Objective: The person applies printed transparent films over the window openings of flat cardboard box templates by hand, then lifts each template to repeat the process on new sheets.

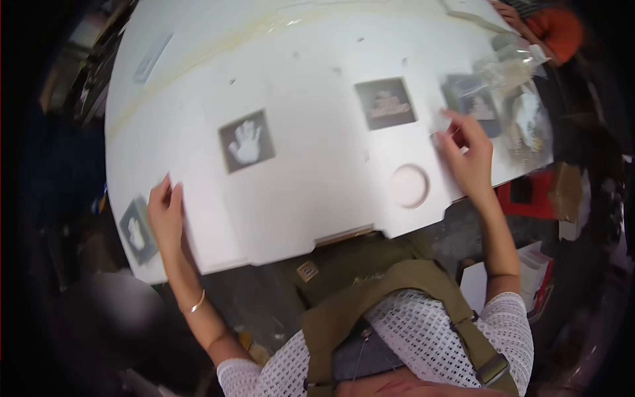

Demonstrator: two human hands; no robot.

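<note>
Panel (pixel 307 192) on a white counter (pixel 344 49), spanning the gap between left hand (pixel 165 205) and right hand (pixel 466 149)

Left hand: fingers bent, at the panel's left end; whether thumb and fingers are clamped on the edge cannot be told. Right hand: thumb and forefinger slightly parted at the right end; blur likewise leaves any grip undecided. The white panel lies between the two, its long axis running from hand to hand and its notched near edge toward the wearer's body. Within its span, a dark square with a pale handprint (pixel 247 141) is nearer the left hand; a dark square with lettering (pixel 385 104) and a round outline (pixel 410 186) are nearer the right. Farther out, a small gray plaque (pixel 136 230) lies just beside the left hand, and clear plastic bags (pixel 529 126) lie beyond the right. At the far right corner, an orange patch (pixel 559 34) appears beside part of another person's arm
</note>
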